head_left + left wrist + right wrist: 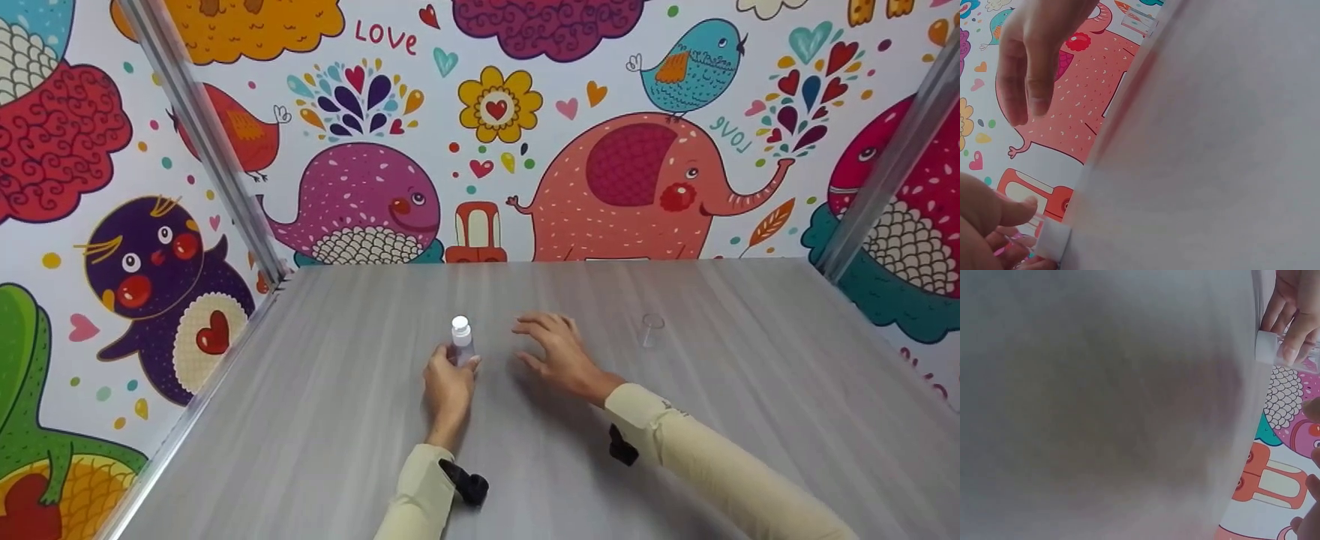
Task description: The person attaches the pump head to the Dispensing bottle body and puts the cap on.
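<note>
In the head view a small clear bottle with a white top stands upright near the middle of the table. My left hand grips its lower body between thumb and fingers, which hide part of it. A white base shows at the tabletop in the left wrist view. To the right, my right hand hovers over the table with fingers loosely bent and nothing in them, apart from the bottle. Farther right stands a small clear cup-like cap; the left wrist view shows this clear cap near the top.
The grey wood-grain table reaches back to a wall printed with cartoon animals. Metal posts rise at its back corners, and a metal edge strip runs down the left side.
</note>
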